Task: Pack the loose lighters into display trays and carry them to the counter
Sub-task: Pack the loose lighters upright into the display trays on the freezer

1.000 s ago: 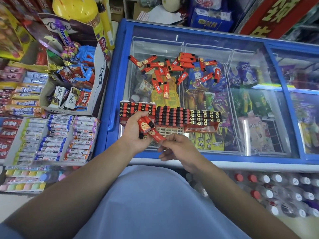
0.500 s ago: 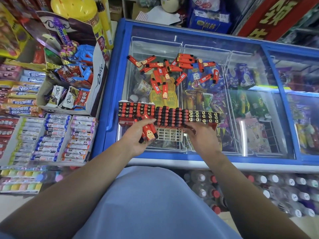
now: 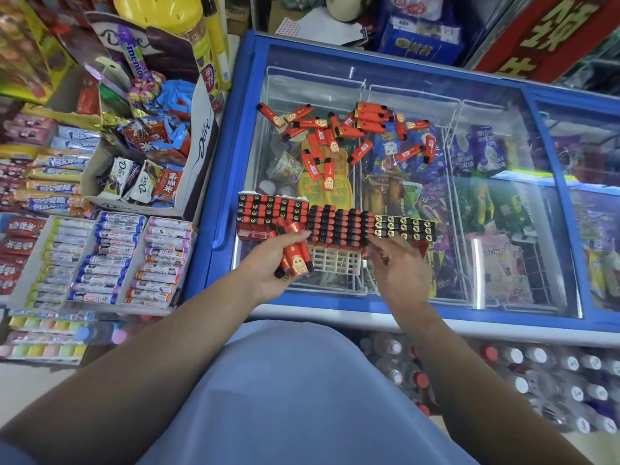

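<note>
freezer glass [image 3: 503, 250]: left hand [image 3: 273, 266] grips lighters [image 3: 297, 258] beside tray [image 3: 335, 260].

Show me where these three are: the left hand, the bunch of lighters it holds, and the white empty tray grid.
left hand [image 3: 268, 268]: head view, on the palm.
bunch of lighters [image 3: 297, 256]: head view, on the red body of the front lighter.
white empty tray grid [image 3: 335, 261]: head view, on the bare cells.

Left hand [image 3: 273, 263] covered part of held lighters [image 3: 295, 255]; exact count hard to tell. Right hand [image 3: 399, 268] hid tray [image 3: 335, 260] corner. Freezer [image 3: 553, 209] cut off at right edge. Bottles [image 3: 536, 374] below blurred, labels unreadable.
</note>
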